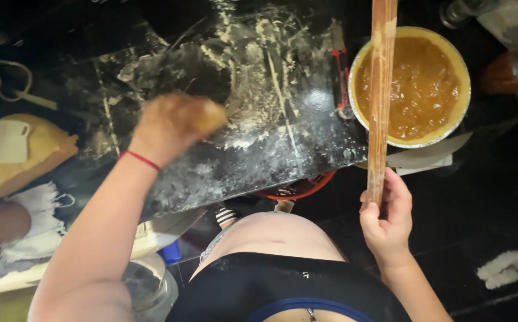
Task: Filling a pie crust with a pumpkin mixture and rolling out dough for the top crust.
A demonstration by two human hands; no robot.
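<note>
Right hand (387,217), fingers curled around the lower end of a long wooden rolling pin (381,89) held above a foil pie pan (463,101) of amber filling. Left hand (175,122), blurred, finger state indiscernible, over the floured black countertop (259,137).

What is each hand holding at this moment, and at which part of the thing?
The right hand holds a long wooden rolling pin by its near end. The left hand is blurred over the floured board; whether it holds anything cannot be told.
</note>
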